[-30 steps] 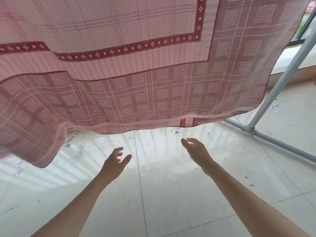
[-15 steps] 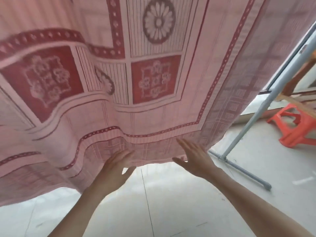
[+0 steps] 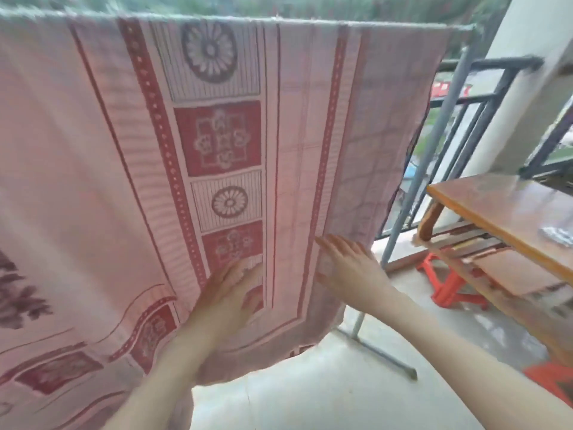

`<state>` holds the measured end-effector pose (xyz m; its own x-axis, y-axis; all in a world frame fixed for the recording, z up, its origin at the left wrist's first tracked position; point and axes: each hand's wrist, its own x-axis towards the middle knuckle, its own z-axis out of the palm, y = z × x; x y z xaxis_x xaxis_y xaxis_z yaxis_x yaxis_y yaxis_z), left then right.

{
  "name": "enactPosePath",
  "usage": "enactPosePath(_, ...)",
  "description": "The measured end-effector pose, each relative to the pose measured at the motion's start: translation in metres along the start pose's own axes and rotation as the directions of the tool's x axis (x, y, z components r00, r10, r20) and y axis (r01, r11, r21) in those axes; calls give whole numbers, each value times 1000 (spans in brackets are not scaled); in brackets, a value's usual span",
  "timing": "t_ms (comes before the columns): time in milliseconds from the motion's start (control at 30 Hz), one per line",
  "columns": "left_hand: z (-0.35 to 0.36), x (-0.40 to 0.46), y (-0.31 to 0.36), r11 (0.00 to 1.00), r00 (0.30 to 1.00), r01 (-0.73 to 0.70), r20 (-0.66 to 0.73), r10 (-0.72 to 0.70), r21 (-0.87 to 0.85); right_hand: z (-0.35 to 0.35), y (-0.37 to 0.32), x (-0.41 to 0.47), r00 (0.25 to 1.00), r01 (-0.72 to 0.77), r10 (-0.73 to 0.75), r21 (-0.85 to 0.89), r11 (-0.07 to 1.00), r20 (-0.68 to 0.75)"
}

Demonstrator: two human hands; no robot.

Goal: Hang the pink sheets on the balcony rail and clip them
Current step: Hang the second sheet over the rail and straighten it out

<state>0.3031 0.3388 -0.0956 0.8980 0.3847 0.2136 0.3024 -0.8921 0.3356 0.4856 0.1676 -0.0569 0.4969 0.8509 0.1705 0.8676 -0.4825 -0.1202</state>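
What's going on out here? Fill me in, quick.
A person is hanging laundry. A pink sheet is draped over the top bar of a grey drying rack. The left hand and right hand are both flat against its lower part, fingers straight. No clips show on it. A wooden table and red stool stand at right.

Ahead of us the pink sheet [image 3: 93, 169] hangs from the top bar [image 3: 403, 25] like a wall, closing off the way forward almost to the floor [image 3: 310, 383]. Below its bottom edge and past its right edge we have open room. On that right side the rack's slanted grey leg [image 3: 434, 144], the dark railing [image 3: 483, 100], the wooden table [image 3: 502, 212] and a red stool [image 3: 449, 287] crowd the passage.
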Motion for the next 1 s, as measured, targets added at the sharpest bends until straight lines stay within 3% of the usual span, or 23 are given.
enactPosePath(233, -67, 75, 109, 977, 967, -207, -143, 212, 51, -109, 69, -4, 994, -7, 2, -44, 999, -114)
enactPosePath(500, -98, 186, 175, 933, 886, -254, -325, 330, 253, -177, 157, 46, 985, -93, 112, 145, 985, -130)
enactPosePath(667, -108, 265, 202, 915, 809, -224, -459, 366, 336, -212, 211, 111, 922, -22, 83, 161, 987, -379)
enactPosePath(800, -111, 331, 229, 929, 767, -141, -556, 320, 341, -237, 249, 162, 817, 109, -82, 13, 994, -570)
enactPosePath(933, -112, 387, 253, 921, 776, 20, -587, 231, 389, -257, 282, 207, 852, 234, -252, -97, 967, -458)
enactPosePath(1000, -112, 402, 260, 911, 748, 95, -632, 201, 402, -262, 296, 223, 852, 303, -335, -142, 942, -403)
